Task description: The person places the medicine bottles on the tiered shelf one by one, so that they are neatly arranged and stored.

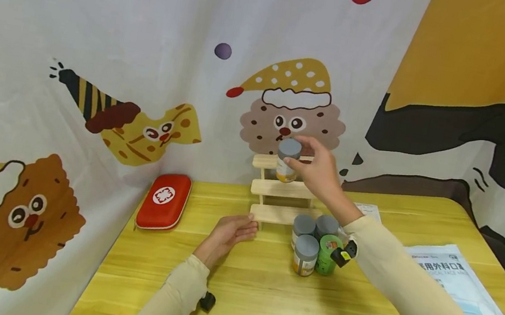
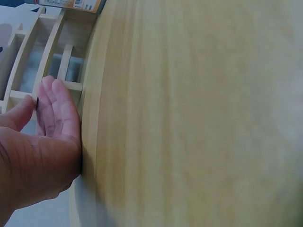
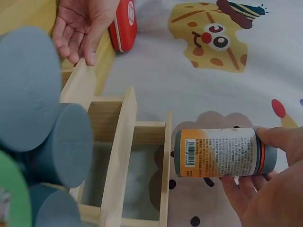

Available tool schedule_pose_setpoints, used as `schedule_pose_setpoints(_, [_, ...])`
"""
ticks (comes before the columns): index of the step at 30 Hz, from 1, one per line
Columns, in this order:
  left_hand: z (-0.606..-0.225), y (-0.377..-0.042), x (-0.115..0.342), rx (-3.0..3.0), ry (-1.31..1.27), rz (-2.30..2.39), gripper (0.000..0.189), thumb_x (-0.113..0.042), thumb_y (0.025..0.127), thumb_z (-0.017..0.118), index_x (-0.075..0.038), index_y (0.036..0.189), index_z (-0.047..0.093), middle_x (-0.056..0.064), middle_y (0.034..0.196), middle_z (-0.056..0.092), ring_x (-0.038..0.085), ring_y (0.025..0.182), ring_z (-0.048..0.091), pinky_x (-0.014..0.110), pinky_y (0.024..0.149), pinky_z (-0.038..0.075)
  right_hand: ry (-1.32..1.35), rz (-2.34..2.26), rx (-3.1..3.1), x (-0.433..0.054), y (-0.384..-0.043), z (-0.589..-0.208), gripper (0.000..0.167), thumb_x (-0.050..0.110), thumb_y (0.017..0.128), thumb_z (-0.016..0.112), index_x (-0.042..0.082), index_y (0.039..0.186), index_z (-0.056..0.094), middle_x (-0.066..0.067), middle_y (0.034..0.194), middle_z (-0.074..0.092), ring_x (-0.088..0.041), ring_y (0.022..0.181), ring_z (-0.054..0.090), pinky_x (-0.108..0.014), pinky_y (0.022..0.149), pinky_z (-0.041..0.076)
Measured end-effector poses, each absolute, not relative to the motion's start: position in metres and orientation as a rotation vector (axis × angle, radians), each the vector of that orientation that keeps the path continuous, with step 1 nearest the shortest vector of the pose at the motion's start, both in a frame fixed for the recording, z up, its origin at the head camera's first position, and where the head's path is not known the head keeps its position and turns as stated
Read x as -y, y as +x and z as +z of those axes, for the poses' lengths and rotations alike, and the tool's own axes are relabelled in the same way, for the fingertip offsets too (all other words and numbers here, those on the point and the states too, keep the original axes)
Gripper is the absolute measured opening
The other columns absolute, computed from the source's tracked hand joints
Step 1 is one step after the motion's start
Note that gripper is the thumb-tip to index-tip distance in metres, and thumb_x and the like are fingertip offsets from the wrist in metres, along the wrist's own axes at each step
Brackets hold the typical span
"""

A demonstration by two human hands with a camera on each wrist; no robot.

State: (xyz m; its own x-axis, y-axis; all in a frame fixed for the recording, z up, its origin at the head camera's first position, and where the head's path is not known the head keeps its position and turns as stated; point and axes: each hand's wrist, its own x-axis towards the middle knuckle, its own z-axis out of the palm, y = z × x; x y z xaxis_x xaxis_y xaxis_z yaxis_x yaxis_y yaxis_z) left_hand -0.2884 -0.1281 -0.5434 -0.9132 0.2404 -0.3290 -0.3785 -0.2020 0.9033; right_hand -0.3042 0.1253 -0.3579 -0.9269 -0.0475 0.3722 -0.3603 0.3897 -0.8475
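My right hand (image 1: 321, 170) pinches a small jar (image 1: 286, 167) by its grey lid, between thumb and fingers. Its white and orange label with a barcode faces the right wrist camera. In the head view the jar overlaps the top step of a three-step wooden rack (image 1: 283, 189); the right wrist view shows it right by that top plank (image 3: 165, 175). My left hand (image 1: 227, 235) is at the left end of the lowest step, fingers extended, thumb tip at the plank's end. Three more grey-lidded jars (image 1: 305, 253) and a green-lidded can (image 1: 328, 255) cluster before the rack's right side.
A red zippered case (image 1: 164, 202) lies on the wooden table (image 1: 230, 306) to the left. At the right are a face mask packet (image 1: 470, 304) and a small white paper (image 1: 368, 211) behind my right forearm. A cartoon-printed curtain (image 1: 161, 46) hangs behind the rack.
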Motion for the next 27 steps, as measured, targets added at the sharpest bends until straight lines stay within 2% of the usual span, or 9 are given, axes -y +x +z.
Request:
schedule_pose_setpoints(4, [-0.543, -0.289, 0.128, -1.667, -0.158, 2.161, 0.046, -0.020, 0.105, 0.069, 0.010, 0.139, 0.059, 0.004, 0.100, 0.081, 0.014, 0.093, 0.079, 0.031, 0.092, 0.068, 0.318, 1.584, 2.364, -0.115, -0.313, -0.353, 0.060, 0.015, 0.094, 0.083, 0.009, 0.148, 0.058, -0.017, 0.134, 0.067, -0.034, 0.124, 0.066, -0.050, 0.098, 0.063])
schedule_pose_setpoints(11, [-0.543, -0.285, 0.131, -1.679, -0.157, 2.149, 0.050, -0.021, 0.106, 0.067, 0.012, 0.143, 0.055, 0.007, 0.106, 0.080, 0.015, 0.097, 0.078, 0.033, 0.096, 0.067, 0.252, 1.724, 2.310, -0.094, -0.327, -0.352, 0.060, 0.007, 0.092, 0.084, 0.006, 0.146, 0.058, -0.018, 0.138, 0.066, -0.033, 0.129, 0.065, -0.047, 0.109, 0.059])
schedule_pose_setpoints(19, [-0.542, -0.285, 0.129, -1.687, -0.138, 2.151, 0.049, -0.021, 0.107, 0.066, 0.014, 0.141, 0.056, 0.007, 0.105, 0.080, 0.016, 0.096, 0.078, 0.034, 0.096, 0.067, 0.206, 1.693, 2.282, -0.080, -0.343, -0.353, 0.057, 0.009, 0.091, 0.085, 0.007, 0.142, 0.062, -0.017, 0.132, 0.068, -0.032, 0.123, 0.064, -0.048, 0.110, 0.055])
schedule_pose_setpoints(27, [-0.541, -0.287, 0.127, -1.689, -0.151, 2.145, 0.048, -0.020, 0.106, 0.067, 0.012, 0.140, 0.058, 0.006, 0.104, 0.081, 0.016, 0.097, 0.078, 0.034, 0.095, 0.067, 0.168, 1.657, 2.324, -0.071, -0.358, -0.357, 0.058, 0.012, 0.092, 0.084, 0.009, 0.145, 0.060, -0.016, 0.135, 0.067, -0.031, 0.125, 0.065, -0.044, 0.110, 0.057])
